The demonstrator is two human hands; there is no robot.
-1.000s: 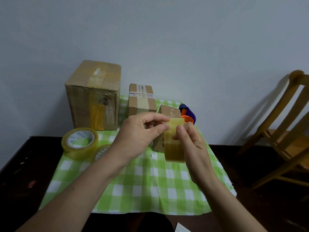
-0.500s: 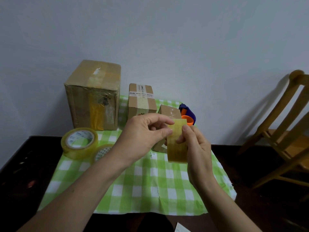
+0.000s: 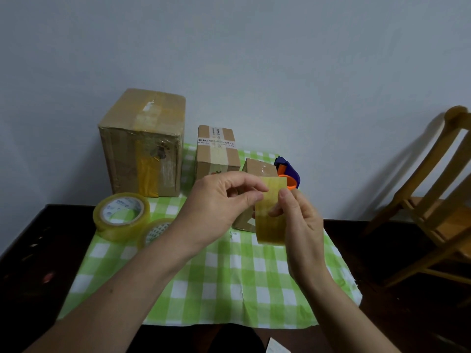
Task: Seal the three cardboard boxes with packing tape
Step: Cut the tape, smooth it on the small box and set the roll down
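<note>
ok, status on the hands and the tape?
Left hand pinching the top edge of the tape roll. Right hand gripping the roll, held above the cloth. Small box right behind it. Nothing in the way.

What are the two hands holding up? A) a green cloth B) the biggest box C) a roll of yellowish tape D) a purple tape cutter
C: the left hand and right hand both grip a roll of yellowish tape above the checked cloth, with the left fingers pinching at its upper edge.
</note>
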